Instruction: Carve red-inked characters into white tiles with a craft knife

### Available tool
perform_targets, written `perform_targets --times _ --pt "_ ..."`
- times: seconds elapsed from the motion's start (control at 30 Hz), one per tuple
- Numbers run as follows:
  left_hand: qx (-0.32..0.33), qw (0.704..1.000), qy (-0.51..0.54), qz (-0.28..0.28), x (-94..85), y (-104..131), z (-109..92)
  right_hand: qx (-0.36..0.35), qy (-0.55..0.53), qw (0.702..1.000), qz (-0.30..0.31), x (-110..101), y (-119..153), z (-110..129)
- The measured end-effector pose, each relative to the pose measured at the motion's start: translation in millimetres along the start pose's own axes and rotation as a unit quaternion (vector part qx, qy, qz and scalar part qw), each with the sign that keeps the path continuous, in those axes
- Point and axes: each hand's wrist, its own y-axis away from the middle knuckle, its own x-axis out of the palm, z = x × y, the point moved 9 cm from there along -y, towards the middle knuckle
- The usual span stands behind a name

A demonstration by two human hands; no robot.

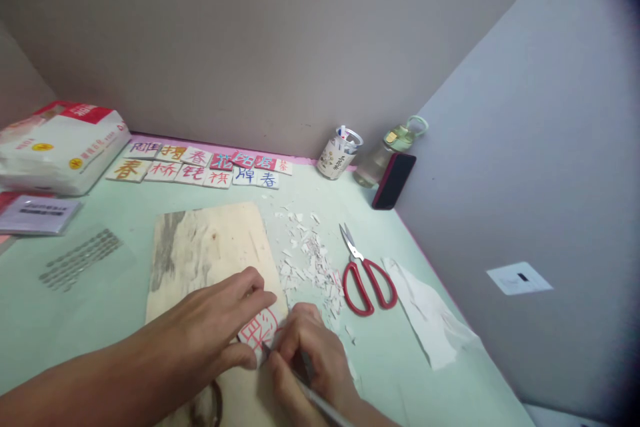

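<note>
On the wooden board (pixel 220 240) lies a small white piece (pixel 259 331) with a red character on it. My left hand (pixel 225 320) presses down on this piece, its fingers bent along the upper and lower left edges. In my right hand (pixel 310 353) is a slim metal knife (pixel 320 401), gripped like a pen. The knife's tip touches the lower right part of the piece, near the red strokes. Thin white scraps (pixel 313 263) are scattered just right of the board.
Red-handled scissors (pixel 367 280) and a crumpled tissue (pixel 425 320) lie right. Character cards (pixel 193 173) line the back, near a pen can (pixel 337 155), bottle (pixel 373 163) and phone (pixel 395 181). At left are a white-red package (pixel 65 153) and a dotted sheet (pixel 80 259).
</note>
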Motion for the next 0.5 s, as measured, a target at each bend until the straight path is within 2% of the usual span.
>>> perform_targets --times 0.13,0.3,0.4,0.5 --pt "0.02 1.0 -0.016 -0.009 -10.7 4 -6 -0.036 -0.015 0.999 -0.008 6 3 5" --pt "0.034 0.999 -0.023 0.025 -25.8 6 -18 -0.007 -0.016 1.0 -0.024 -6 -4 5" --pt "0.029 0.999 -0.027 0.023 -30.3 4 -22 0.011 -0.001 0.999 -0.032 -16 -7 2" --pt "0.033 0.999 -0.028 0.013 -30.7 2 -23 0.036 0.007 0.999 -0.01 -17 -5 -4"
